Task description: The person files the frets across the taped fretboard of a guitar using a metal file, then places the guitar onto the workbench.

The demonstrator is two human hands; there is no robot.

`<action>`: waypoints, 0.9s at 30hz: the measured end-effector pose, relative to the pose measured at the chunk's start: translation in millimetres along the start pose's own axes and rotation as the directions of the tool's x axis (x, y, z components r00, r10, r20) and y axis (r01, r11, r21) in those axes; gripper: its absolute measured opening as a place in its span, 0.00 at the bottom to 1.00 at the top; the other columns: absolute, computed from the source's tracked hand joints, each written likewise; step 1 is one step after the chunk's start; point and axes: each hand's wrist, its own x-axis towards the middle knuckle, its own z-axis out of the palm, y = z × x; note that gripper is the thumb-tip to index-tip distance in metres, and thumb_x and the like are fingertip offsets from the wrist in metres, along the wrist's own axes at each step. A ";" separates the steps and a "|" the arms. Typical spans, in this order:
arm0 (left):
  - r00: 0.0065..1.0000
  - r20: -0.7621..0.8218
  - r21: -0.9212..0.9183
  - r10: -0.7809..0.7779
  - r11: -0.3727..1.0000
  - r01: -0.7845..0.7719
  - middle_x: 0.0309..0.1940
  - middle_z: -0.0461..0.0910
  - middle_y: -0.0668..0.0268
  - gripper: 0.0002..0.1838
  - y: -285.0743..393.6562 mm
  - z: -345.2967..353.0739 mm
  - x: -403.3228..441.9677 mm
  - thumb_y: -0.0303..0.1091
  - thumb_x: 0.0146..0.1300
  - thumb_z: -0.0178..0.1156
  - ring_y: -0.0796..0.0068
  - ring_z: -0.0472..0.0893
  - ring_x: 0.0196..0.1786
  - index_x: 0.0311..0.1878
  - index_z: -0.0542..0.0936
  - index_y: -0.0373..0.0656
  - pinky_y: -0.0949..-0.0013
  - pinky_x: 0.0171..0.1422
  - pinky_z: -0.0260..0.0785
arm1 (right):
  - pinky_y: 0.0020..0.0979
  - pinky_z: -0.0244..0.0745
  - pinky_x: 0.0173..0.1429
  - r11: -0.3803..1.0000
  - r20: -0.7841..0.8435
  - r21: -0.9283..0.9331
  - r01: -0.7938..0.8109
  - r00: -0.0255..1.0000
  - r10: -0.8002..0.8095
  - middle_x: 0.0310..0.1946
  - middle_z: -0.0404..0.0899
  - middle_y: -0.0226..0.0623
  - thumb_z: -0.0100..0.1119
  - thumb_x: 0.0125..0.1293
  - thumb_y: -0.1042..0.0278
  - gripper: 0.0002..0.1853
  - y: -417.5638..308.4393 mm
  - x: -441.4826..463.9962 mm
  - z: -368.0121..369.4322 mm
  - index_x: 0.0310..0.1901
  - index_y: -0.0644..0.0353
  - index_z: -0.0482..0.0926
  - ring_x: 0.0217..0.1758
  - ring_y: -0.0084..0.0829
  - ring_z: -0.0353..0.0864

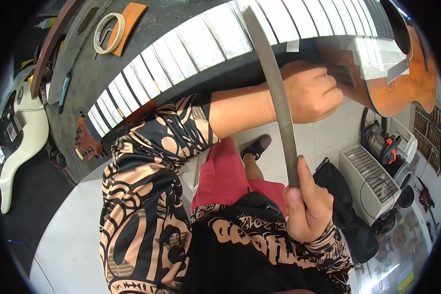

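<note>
My right hand [311, 213] grips the lower end of a long, flat grey metal file [273, 81], thumb and forefinger along its sides. The file stands up across the view, its far end in front of an acoustic guitar's fretboard [196, 46]. White masking tape covers the wood between the frets. My left arm reaches across below the neck, and my left hand [312, 95] is closed in a fist beside the guitar body [401, 93]. Whatever it may hold is hidden. More tape [379, 59] lies over the body near the soundhole. The headstock [89, 139] points to the lower left.
On the dark workbench [91, 71] lie a tape roll [109, 33], an orange strip [131, 22] and a marker pen [64, 93]. A cream electric guitar body [32, 125] is at the left. Beyond my right hand stand a white box-like appliance [362, 179] and a black bag [335, 196].
</note>
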 end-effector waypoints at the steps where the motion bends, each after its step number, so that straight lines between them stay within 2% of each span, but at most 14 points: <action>1: 1.000 -0.005 0.000 0.004 1.000 -0.004 0.25 0.72 0.70 0.05 -0.6 -1.6 4.0 0.37 0.53 0.61 0.74 0.77 0.32 0.28 0.75 0.49 0.71 0.34 0.72 | 0.25 0.69 0.25 0.999 0.024 -0.046 0.029 0.999 -0.028 0.19 0.76 0.40 0.53 0.60 0.85 0.27 1.1 -4.4 -0.5 0.63 0.78 0.67 0.18 0.28 0.76; 2: 0.987 -0.113 0.100 0.118 0.989 -0.107 0.32 0.73 0.71 0.06 -1.2 -4.1 10.7 0.37 0.56 0.61 0.75 0.77 0.39 0.35 0.76 0.52 0.70 0.45 0.72 | 0.21 0.68 0.26 0.994 0.054 -0.095 0.063 0.997 -0.058 0.16 0.75 0.33 0.49 0.63 0.84 0.27 -1.7 -7.0 -2.0 0.65 0.79 0.64 0.17 0.21 0.75; 3: 0.948 -0.206 0.207 0.242 0.958 -0.199 0.39 0.75 0.73 0.09 -1.9 -3.0 15.9 0.38 0.58 0.61 0.75 0.77 0.46 0.42 0.77 0.55 0.68 0.55 0.72 | 0.30 0.71 0.25 0.993 0.042 -0.114 0.017 0.999 -0.012 0.24 0.78 0.47 0.57 0.58 0.85 0.27 -7.7 -10.6 -2.8 0.62 0.77 0.70 0.19 0.37 0.77; 4: 0.946 -0.214 0.210 0.244 0.957 -0.199 0.39 0.75 0.73 0.09 -0.3 3.4 21.3 0.38 0.58 0.61 0.75 0.77 0.46 0.42 0.77 0.55 0.68 0.55 0.72 | 0.30 0.71 0.25 0.992 0.042 -0.122 0.020 0.999 -0.015 0.24 0.78 0.47 0.57 0.58 0.85 0.27 -9.8 -16.2 -3.9 0.62 0.77 0.70 0.19 0.37 0.77; 6: 0.871 -0.337 0.438 0.356 0.879 -0.190 0.54 0.72 0.77 0.16 3.7 22.2 28.5 0.40 0.62 0.58 0.77 0.71 0.60 0.54 0.74 0.62 0.64 0.73 0.58 | 0.31 0.71 0.24 0.997 0.042 -0.025 -0.074 0.996 0.075 0.24 0.78 0.47 0.57 0.58 0.84 0.27 -9.1 -26.0 -3.1 0.62 0.76 0.70 0.19 0.37 0.77; 7: 0.850 -0.415 0.450 0.324 0.885 -0.118 0.58 0.69 0.80 0.20 9.2 21.8 32.8 0.39 0.63 0.57 0.77 0.68 0.65 0.59 0.70 0.66 0.60 0.78 0.49 | 0.31 0.70 0.24 0.997 0.039 -0.036 -0.070 0.997 0.071 0.24 0.77 0.46 0.57 0.58 0.84 0.26 -7.4 -28.4 -4.0 0.61 0.76 0.70 0.19 0.36 0.77; 8: 0.847 -0.419 0.451 0.327 0.885 -0.118 0.58 0.69 0.80 0.20 7.1 23.1 38.4 0.39 0.63 0.57 0.77 0.68 0.65 0.59 0.70 0.66 0.60 0.78 0.49 | 0.31 0.70 0.24 0.997 0.038 -0.041 -0.067 0.997 0.068 0.24 0.77 0.46 0.57 0.58 0.84 0.26 -6.1 -28.6 -4.8 0.61 0.76 0.70 0.19 0.36 0.77; 11: 0.940 -0.299 0.354 0.163 0.934 -0.049 0.57 0.69 0.80 0.25 -1.2 30.5 45.5 0.40 0.62 0.58 0.77 0.66 0.68 0.61 0.65 0.72 0.49 0.79 0.43 | 0.32 0.69 0.23 0.997 0.043 -0.075 -0.032 0.998 0.035 0.24 0.77 0.45 0.57 0.58 0.84 0.27 -3.9 -28.5 -5.7 0.61 0.76 0.70 0.19 0.35 0.76; 14: 0.936 -0.267 0.402 0.230 0.909 -0.109 0.57 0.69 0.80 0.22 -8.2 32.7 40.0 0.40 0.62 0.59 0.77 0.67 0.68 0.58 0.66 0.71 0.48 0.79 0.44 | 0.31 0.70 0.23 0.997 0.055 -0.074 -0.018 0.998 0.022 0.23 0.77 0.43 0.57 0.57 0.84 0.27 -5.9 -30.3 -5.6 0.61 0.76 0.70 0.18 0.35 0.76; 18: 0.949 -0.243 0.359 0.201 0.927 -0.105 0.56 0.69 0.81 0.20 -4.8 30.7 38.6 0.40 0.61 0.60 0.77 0.67 0.67 0.55 0.67 0.69 0.49 0.78 0.46 | 0.29 0.72 0.24 0.993 0.080 -0.119 -0.014 0.997 0.023 0.21 0.76 0.43 0.58 0.56 0.85 0.28 -6.8 -32.7 -9.3 0.61 0.75 0.71 0.18 0.35 0.76; 21: 0.948 -0.267 0.358 0.176 0.931 -0.072 0.55 0.69 0.82 0.20 -2.4 31.5 40.6 0.42 0.60 0.61 0.78 0.67 0.66 0.53 0.67 0.68 0.50 0.78 0.47 | 0.30 0.72 0.24 0.992 0.064 -0.129 0.003 0.998 0.005 0.22 0.76 0.44 0.58 0.55 0.85 0.28 -7.9 -30.6 -8.1 0.61 0.75 0.71 0.17 0.35 0.76; 22: 0.936 -0.308 0.323 0.170 0.944 -0.065 0.52 0.69 0.81 0.19 -1.8 32.8 42.3 0.39 0.58 0.62 0.77 0.67 0.65 0.50 0.66 0.65 0.51 0.77 0.49 | 0.31 0.72 0.24 0.991 0.055 -0.130 0.017 0.998 -0.010 0.22 0.77 0.45 0.58 0.54 0.85 0.28 -8.9 -27.9 -7.1 0.61 0.75 0.71 0.17 0.35 0.76; 25: 0.917 -0.357 0.313 0.179 0.948 -0.063 0.48 0.69 0.79 0.19 -3.3 32.3 43.5 0.36 0.55 0.62 0.76 0.67 0.63 0.47 0.65 0.62 0.52 0.77 0.51 | 0.31 0.73 0.25 0.978 0.037 -0.202 0.055 0.998 -0.049 0.22 0.78 0.43 0.59 0.56 0.84 0.28 -26.0 23.2 -1.0 0.61 0.74 0.71 0.19 0.34 0.77; 27: 0.913 -0.354 0.344 0.204 0.936 -0.076 0.48 0.69 0.79 0.19 -5.1 31.6 43.3 0.36 0.55 0.62 0.76 0.67 0.63 0.47 0.65 0.62 0.52 0.76 0.52 | 0.27 0.72 0.27 0.977 0.031 -0.197 0.077 0.997 -0.073 0.22 0.78 0.43 0.55 0.60 0.83 0.27 -35.1 77.4 5.4 0.64 0.73 0.69 0.20 0.30 0.78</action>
